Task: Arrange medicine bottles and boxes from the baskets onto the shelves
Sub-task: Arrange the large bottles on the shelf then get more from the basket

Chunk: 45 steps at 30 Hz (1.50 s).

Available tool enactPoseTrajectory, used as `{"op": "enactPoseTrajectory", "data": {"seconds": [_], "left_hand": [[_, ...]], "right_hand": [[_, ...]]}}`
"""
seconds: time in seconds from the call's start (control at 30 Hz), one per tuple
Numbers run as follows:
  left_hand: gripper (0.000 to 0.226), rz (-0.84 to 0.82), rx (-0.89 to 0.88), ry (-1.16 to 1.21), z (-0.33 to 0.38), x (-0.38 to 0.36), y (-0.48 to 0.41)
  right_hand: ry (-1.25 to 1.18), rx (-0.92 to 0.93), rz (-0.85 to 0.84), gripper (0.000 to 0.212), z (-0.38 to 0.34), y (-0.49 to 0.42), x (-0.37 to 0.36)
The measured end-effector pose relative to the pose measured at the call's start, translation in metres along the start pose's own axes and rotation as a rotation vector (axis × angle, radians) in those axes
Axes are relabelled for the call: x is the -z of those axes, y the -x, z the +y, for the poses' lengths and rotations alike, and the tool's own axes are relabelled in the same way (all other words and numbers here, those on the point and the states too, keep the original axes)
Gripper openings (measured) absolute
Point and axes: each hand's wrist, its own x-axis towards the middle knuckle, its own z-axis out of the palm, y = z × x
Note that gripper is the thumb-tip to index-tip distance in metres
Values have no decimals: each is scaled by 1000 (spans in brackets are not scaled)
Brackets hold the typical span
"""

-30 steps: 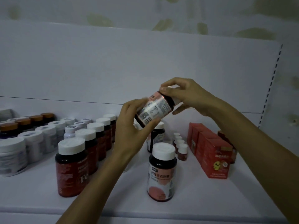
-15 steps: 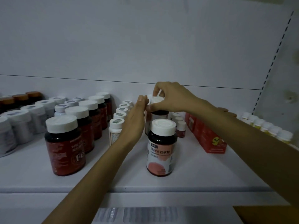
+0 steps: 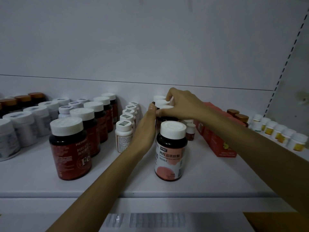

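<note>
A: What is the surface like?

B: A white shelf with a white back panel behind it and a slotted upright at two o'clock. The light is dim. Along the bottom edge runs a pale strip, too blurred to read.

A: And what stands on it?

B: At nine o'clock, a file of dark red-labelled bottles with white caps, running front to back. Left of them, white tubs, and amber-capped bottles at ten o'clock. A file of small white bottles stands just left of centre. Red boxes lie at three o'clock, with small yellow-labelled bottles beyond them.

A: Where is the task's bottle?

B: At centre, the placed bottle stands directly behind the pink-labelled bottle, which hides most of it. It is upright, long axis vertical, white cap toward twelve o'clock.

A: The hands?

B: The right hand is curled over that cap, fingertips on its rim. The left hand is flat and loosely spread, fingers straight, pressed against the bottle's left side. It grasps nothing.

A: Does the bottle touch the shelf?

B: I cannot tell; its base is hidden.
</note>
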Motion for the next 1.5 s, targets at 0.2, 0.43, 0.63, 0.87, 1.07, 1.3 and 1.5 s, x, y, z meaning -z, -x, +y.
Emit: {"op": "enactPoseTrajectory", "data": {"seconds": [0.2,0.43,0.63,0.87,1.07,1.3,1.5], "left_hand": [[62,62,-36,-31,1,3,3],[30,57,-20,-39,-1,5,2],[61,7,-58,-74,-6,4,2],[23,56,-65,-27,-5,6,-2],[24,98,-140,-47,-10,11,-4],[27,166,-264,-91,-9,16,-5],[37,196,-285,-84,-6,15,-1]], "right_hand": [[-307,-150,-104,52,3,-18,34],[-175,-146,-299,55,-3,-16,20],[-219,-117,-223,58,1,-16,13],[-141,-164,-18,53,6,-50,0],[4,-205,-52,51,-3,-61,-6],[11,-131,178,41,-4,-53,33],[-253,11,541,38,-14,-6,65]]}}
